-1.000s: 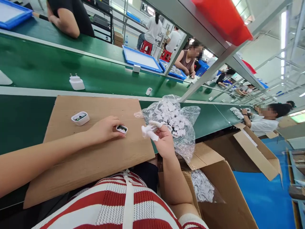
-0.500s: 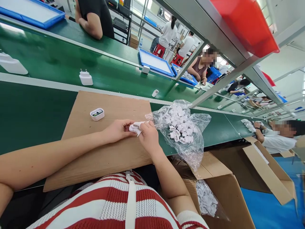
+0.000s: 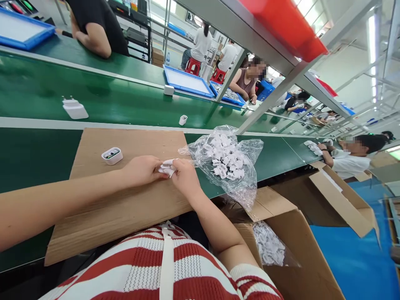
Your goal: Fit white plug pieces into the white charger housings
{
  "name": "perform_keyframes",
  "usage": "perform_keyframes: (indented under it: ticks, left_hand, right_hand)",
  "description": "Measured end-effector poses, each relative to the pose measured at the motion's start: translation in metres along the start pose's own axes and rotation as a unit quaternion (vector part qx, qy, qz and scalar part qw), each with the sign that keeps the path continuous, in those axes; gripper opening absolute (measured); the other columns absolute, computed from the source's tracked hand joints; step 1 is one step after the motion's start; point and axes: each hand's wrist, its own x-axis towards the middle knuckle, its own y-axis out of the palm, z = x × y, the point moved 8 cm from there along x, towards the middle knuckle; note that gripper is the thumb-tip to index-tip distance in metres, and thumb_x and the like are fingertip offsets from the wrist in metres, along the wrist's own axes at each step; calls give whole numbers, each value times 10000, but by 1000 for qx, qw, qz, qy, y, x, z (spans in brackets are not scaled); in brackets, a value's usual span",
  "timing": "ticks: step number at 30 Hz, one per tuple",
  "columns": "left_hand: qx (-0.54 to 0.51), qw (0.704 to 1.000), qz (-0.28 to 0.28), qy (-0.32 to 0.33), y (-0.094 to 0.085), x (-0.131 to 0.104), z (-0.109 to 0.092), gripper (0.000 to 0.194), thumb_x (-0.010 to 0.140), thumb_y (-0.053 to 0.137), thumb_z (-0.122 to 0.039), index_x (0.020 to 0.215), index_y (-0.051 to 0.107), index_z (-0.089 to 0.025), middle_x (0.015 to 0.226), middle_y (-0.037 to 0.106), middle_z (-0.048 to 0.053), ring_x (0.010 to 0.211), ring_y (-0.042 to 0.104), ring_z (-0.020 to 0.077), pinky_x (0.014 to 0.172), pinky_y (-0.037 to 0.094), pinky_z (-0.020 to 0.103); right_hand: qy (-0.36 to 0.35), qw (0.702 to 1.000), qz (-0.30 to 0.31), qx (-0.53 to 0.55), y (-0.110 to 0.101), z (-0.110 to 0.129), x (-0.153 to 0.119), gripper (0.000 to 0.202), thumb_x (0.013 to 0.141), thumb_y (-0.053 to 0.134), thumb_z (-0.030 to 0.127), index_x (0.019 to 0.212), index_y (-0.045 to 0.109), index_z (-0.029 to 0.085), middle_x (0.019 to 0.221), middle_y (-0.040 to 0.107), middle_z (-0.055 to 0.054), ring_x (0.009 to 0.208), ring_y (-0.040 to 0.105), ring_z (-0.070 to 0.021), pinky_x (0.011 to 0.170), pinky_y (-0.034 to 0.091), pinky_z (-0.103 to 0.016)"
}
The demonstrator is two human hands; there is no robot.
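Above the cardboard sheet [image 3: 125, 204], my left hand [image 3: 145, 171] has its fingers closed on a small white plastic part [image 3: 167, 167]. My right hand [image 3: 185, 177] pinches the same white part from the other side, so both hands meet around it. The fingers cover much of its shape. A white oval housing [image 3: 112, 156] with its open side up, small components inside, lies on the cardboard left of my hands. To the right, an open clear plastic bag [image 3: 228, 156] holds many white plug parts.
White chargers, one with two pins [image 3: 75, 108], sit along the green conveyor [image 3: 131, 100]. Cardboard boxes [image 3: 300, 254] stand low at the right, one with a bag of white parts [image 3: 269, 245]. A metal post [image 3: 271, 104] rises behind the bag. Other people sit along the line.
The whole view has shifted, so the scene sits further left. The chargers on the conveyor have moved leftward. Both hands stay together on the white part.
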Motion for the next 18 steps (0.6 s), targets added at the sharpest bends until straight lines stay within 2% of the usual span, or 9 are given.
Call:
perform_keyframes:
  ticks: [2, 7, 10, 12, 13, 14, 16, 17, 18]
  left_hand:
    - [3, 1000, 14, 1, -1, 3, -2, 426, 860, 554, -610, 780, 684, -212, 791, 708, 82, 775, 644, 265, 660, 403, 335]
    - [-9, 1000, -3, 23, -4, 0, -8, 455, 839, 488, -627, 762, 657, -212, 801, 713, 90, 787, 654, 262, 679, 423, 338]
    - [-30, 999, 28, -4, -9, 8, 0, 461, 807, 529, -653, 726, 664, -220, 703, 695, 47, 678, 630, 226, 614, 411, 312]
    - [-50, 998, 16, -39, -26, 21, 13, 479, 783, 562, -677, 737, 682, -216, 671, 686, 28, 651, 622, 219, 589, 414, 304]
    - [-53, 997, -5, -61, -39, 30, 22, 481, 765, 586, -678, 757, 693, -209, 690, 695, 29, 665, 628, 224, 589, 423, 304]
    - [-48, 995, -30, -84, -54, 39, 32, 477, 749, 614, -667, 792, 703, -200, 735, 715, 35, 692, 637, 231, 596, 434, 303]
    - [-15, 988, -75, -132, -85, 54, 56, 476, 744, 647, -623, 882, 711, -173, 847, 748, 57, 737, 641, 236, 606, 442, 299]
    - [5, 984, -90, -152, -99, 59, 67, 494, 761, 643, -612, 937, 707, -155, 893, 754, 69, 747, 635, 233, 610, 442, 296]
    - [22, 981, -102, -165, -110, 64, 77, 526, 796, 618, -618, 993, 696, -136, 927, 755, 83, 750, 627, 228, 613, 441, 294]
  right_hand:
    - [18, 1000, -8, 11, -1, -1, 0, 245, 861, 527, 54, 967, 662, 229, 988, 714, -34, 963, 628, -215, 778, 447, -282]
    - [59, 995, -28, 75, 5, -3, -3, 342, 864, 561, 55, 1119, 701, 237, 1108, 747, -41, 1044, 669, -221, 890, 503, -302]
    - [50, 982, -62, 172, 4, -6, -20, 380, 903, 626, 171, 1268, 680, 262, 1248, 730, -71, 1138, 661, -238, 956, 528, -347]
    - [43, 961, -71, 263, -2, -15, -41, 407, 889, 699, 318, 1295, 686, 288, 1330, 700, -82, 1159, 662, -245, 949, 553, -368]
    - [43, 948, -55, 312, -4, -22, -53, 397, 860, 735, 385, 1246, 719, 294, 1322, 706, -79, 1135, 676, -245, 937, 563, -371]
    - [49, 931, -21, 360, -5, -31, -64, 342, 827, 763, 438, 1132, 770, 284, 1241, 744, -73, 1086, 696, -243, 922, 570, -371]
    - [83, 896, 88, 426, -4, -51, -81, 319, 745, 821, 484, 940, 807, 232, 988, 796, -66, 925, 726, -238, 840, 583, -364]
    - [108, 889, 95, 434, -9, -67, -85, 317, 719, 833, 485, 879, 804, 214, 894, 790, -58, 850, 722, -226, 803, 582, -357]
    - [137, 891, 58, 428, -20, -86, -86, 308, 711, 829, 483, 837, 794, 204, 833, 776, -49, 788, 708, -211, 772, 577, -348]
